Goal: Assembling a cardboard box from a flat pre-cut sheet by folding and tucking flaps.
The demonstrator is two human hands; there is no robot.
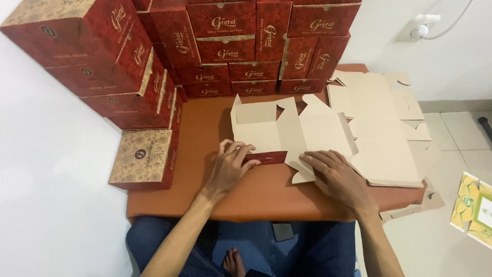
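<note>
We are over the low brown table (205,123) now, with a flat cardboard box blank (287,128) lying plain side up in front of us, just beyond both hands. Our left hand (230,166) lies on the blank's near left edge, fingers gently curled over the red printed flap (266,157) that is turned up there; it pinches nothing we can see, it presses and curls. Our right hand (335,172) is spread flat, palm down, pinning the near right panel to the table, holding nothing.

To fold well here, we judge the right palm should stay heavy on the panel so the blank cannot slide, while the left fingers roll the red flap over along its scored line and not beside it. We would run the fingertips along the whole crease, from the middle outward, so the fold comes out straight and the printed face does not crack. The small side tabs by the right hand look loose; we would watch that they do not get trapped under the panel.

To the right, touching our blank's edge, lies a stack of flat blanks (384,123). Behind and to the left stand finished red boxes (225,41) piled against the wall, with one gold-topped box (146,156) near our left wrist
</note>
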